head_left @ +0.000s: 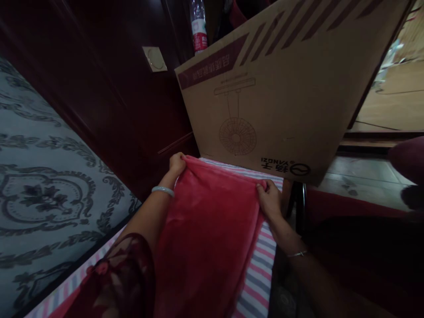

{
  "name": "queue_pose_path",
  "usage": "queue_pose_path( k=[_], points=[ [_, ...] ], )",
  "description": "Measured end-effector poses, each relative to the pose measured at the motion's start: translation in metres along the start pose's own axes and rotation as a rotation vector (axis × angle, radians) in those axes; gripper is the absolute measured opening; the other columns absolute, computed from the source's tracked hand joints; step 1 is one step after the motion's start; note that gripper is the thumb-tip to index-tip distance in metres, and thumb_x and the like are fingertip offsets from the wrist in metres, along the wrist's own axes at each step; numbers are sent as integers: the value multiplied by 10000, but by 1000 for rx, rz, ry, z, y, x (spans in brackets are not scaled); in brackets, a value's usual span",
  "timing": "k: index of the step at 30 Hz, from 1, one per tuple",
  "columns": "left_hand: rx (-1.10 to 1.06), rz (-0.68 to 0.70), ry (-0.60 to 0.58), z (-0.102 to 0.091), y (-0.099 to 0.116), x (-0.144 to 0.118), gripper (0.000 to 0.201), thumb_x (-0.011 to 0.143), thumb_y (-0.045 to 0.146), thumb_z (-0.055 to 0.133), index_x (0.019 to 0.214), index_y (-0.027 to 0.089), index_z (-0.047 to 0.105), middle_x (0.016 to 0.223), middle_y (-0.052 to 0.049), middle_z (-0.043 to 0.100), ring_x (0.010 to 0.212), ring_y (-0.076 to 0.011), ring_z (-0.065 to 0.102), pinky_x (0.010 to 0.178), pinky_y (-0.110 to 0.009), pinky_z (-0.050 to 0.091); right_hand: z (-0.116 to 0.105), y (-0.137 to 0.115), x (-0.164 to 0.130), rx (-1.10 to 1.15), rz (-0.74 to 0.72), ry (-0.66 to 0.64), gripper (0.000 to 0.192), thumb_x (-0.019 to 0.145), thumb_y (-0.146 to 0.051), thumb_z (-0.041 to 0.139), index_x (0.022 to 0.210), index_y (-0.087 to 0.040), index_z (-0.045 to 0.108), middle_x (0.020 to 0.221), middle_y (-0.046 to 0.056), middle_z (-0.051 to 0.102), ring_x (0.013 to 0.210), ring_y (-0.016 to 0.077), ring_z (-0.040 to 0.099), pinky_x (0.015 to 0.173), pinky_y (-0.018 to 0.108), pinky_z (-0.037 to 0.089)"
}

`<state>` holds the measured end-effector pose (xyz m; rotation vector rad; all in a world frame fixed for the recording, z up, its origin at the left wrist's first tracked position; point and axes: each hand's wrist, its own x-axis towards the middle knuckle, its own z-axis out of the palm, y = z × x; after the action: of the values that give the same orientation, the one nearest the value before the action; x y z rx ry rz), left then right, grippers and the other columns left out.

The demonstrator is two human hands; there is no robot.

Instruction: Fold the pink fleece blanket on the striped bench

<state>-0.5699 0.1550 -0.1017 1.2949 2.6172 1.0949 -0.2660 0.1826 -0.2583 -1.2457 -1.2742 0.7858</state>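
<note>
A red fleece cloth point(205, 229) lies stretched over a pink, white and grey striped sheet point(260, 274). My left hand point(176, 164) grips the cloth's far left corner; a pale bangle sits on that wrist. At the far right corner my right hand point(270, 198) pinches the cloth's edge, a thin bracelet on its wrist. Both hands hold the far edge taut, close to the foot of a large cardboard box point(281, 88).
The cardboard box, printed with a fan drawing, leans just beyond the cloth. A plastic bottle point(198, 26) stands behind it. Dark wood panelling point(109, 92) runs along the left, with a grey patterned surface point(43, 190) beside it. Tiled floor point(361, 176) lies to the right.
</note>
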Motion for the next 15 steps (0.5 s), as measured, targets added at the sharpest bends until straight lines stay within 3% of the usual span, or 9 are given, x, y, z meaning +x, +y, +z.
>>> queue_pose_path(
  k=[2, 5, 10, 15],
  points=[
    [12, 4, -38, 17, -9, 4, 471, 761, -10, 497, 1159, 174, 668, 1168, -61, 720, 997, -133, 674, 821, -197, 493, 0, 1, 0, -8, -9, -4, 223, 702, -446, 473, 747, -235, 529, 585, -38, 438, 573, 160, 378, 576, 295, 282],
    [61, -50, -120, 32, -30, 5, 495, 749, 34, 589, 1224, 159, 657, 1206, -94, 722, 1047, -174, 686, 849, -221, 505, -1, 3, -1, -19, -9, -9, 243, 702, -458, 472, 759, -233, 544, 591, -29, 466, 586, 167, 405, 582, 298, 294],
    [197, -149, -221, 39, -62, 1, 246, 796, 318, 695, 934, 118, 733, 1007, -178, 760, 1014, -317, 708, 814, -334, 520, 0, 7, 1, -22, -5, -9, 276, 697, -479, 484, 783, -229, 564, 607, -23, 488, 595, 173, 421, 592, 302, 310],
    [273, -98, -253, 54, -59, -2, 297, 855, 434, 646, 797, 147, 696, 1000, -188, 746, 1019, -334, 693, 804, -345, 499, -2, 7, 2, 25, -45, -3, 298, 746, -516, 464, 765, -229, 543, 627, -26, 476, 634, 172, 428, 627, 299, 335]
  ],
)
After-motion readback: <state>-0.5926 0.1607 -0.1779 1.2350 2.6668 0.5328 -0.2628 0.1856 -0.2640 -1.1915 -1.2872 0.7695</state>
